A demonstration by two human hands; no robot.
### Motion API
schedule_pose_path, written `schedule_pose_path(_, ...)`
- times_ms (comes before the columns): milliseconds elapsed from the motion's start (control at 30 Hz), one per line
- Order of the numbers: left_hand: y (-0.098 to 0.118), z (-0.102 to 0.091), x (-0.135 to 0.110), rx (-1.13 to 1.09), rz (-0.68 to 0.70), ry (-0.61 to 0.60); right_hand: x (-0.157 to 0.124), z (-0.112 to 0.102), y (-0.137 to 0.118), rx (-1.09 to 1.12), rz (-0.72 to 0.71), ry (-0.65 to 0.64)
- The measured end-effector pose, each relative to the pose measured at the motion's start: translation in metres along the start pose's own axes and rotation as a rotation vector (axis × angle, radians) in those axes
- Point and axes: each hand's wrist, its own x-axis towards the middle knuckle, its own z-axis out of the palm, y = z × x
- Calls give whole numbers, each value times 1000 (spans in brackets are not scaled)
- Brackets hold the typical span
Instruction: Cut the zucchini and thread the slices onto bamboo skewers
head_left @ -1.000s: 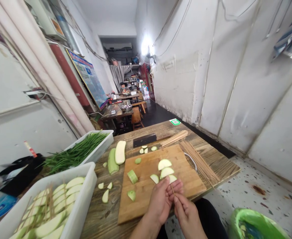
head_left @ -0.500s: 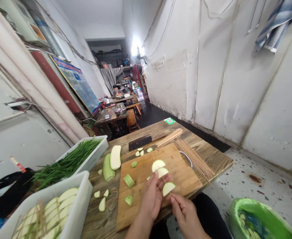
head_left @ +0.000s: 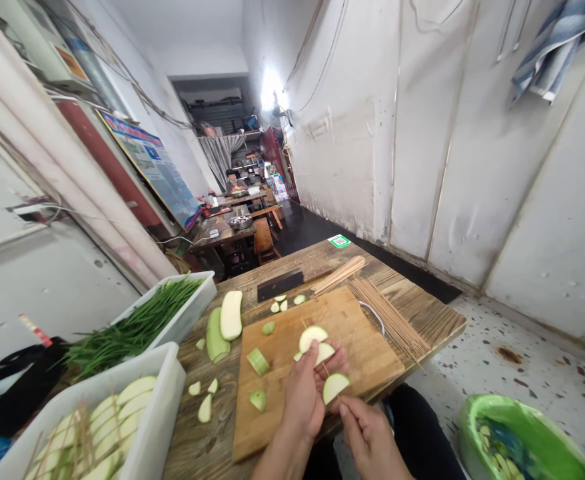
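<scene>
My left hand point(head_left: 303, 393) is closed around pale half-round zucchini slices point(head_left: 313, 337) threaded on a thin wooden skewer point(head_left: 325, 368). Between my hands, a separate zucchini slice point(head_left: 335, 387) sits lower on that same skewer. My right hand point(head_left: 370, 430) pinches the skewer's lower end just below this slice. Both hands are over the near right part of a wooden cutting board point(head_left: 272, 437). Lying on the board are a cut zucchini chunk point(head_left: 258, 362) and a rounded end piece point(head_left: 258, 400).
Left of the board lie a peeled zucchini half point(head_left: 231, 315) and a green one point(head_left: 217, 337). White bins hold skewered slices point(head_left: 175, 373) and green stalks point(head_left: 142, 320). Bare skewers point(head_left: 387, 313) lie at the right, beyond a dark-bladed knife point(head_left: 280, 285). A green bin point(head_left: 472, 413) stands on the floor.
The skewer with its slices has shifted slightly left. My right hand has moved a little down and left, still pinching the lower end.
</scene>
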Motion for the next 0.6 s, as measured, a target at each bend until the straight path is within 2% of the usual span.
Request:
schedule_pose_path(100, 1, 0, 0, 1, 14, -11, 2, 0, -6, 116, 67, -29)
schedule_pose_path(267, 3, 2, -1, 51, 50, -20, 6, 0, -15, 430, 318, -107)
schedule_pose_path(433, -4, 4, -3, 118, 128, -62, 11, -4, -20, 280, 190, -22)
schedule_pose_path(600, 6, 2, -3, 71, 23, -113, 10, -8, -16, 168, 118, -2)
